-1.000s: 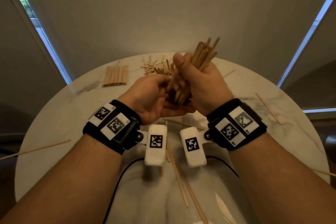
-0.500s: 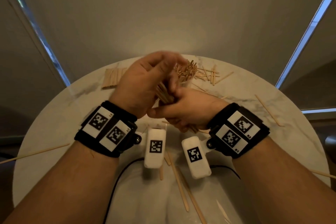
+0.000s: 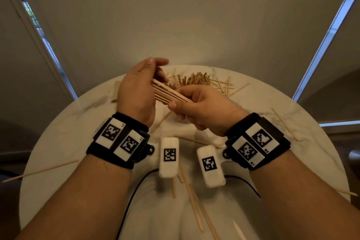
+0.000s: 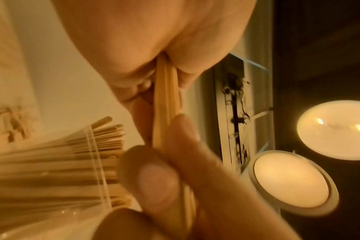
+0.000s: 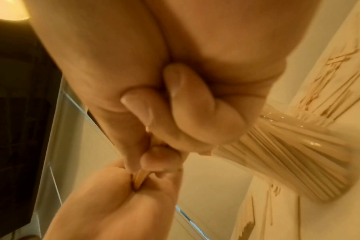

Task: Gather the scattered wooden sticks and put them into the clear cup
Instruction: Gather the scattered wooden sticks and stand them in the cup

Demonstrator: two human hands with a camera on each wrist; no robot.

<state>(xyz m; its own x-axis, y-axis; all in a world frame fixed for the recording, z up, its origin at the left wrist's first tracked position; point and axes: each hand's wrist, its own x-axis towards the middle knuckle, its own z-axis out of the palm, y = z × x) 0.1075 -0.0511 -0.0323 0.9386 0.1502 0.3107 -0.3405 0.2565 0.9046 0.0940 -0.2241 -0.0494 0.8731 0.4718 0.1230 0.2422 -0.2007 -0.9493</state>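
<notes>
My right hand (image 3: pixel 198 107) grips a bundle of flat wooden sticks (image 3: pixel 169 93) and holds it nearly level above the round white table (image 3: pixel 78 122). The palm of my left hand (image 3: pixel 140 91) presses against the bundle's left ends, its fingers arched loosely over them. The left wrist view shows the sticks (image 4: pixel 166 100) butting into that palm. Just behind the hands stands the clear cup (image 3: pixel 196 82), packed with upright sticks. The same cup (image 5: pixel 298 154) is in the right wrist view beside my fist.
Loose sticks (image 3: pixel 228 85) lie scattered right of the cup. A flat stack (image 3: pixel 116 91) peeks out behind my left hand. Long sticks (image 3: pixel 192 200) lie at the near edge. One more stick (image 3: pixel 284 122) lies at the right and a thin skewer (image 3: pixel 42 169) at the left.
The bundle stood upright in my right hand; now it lies tilted almost flat, pointing left. My left hand has risen from below the bundle to press on its far ends.
</notes>
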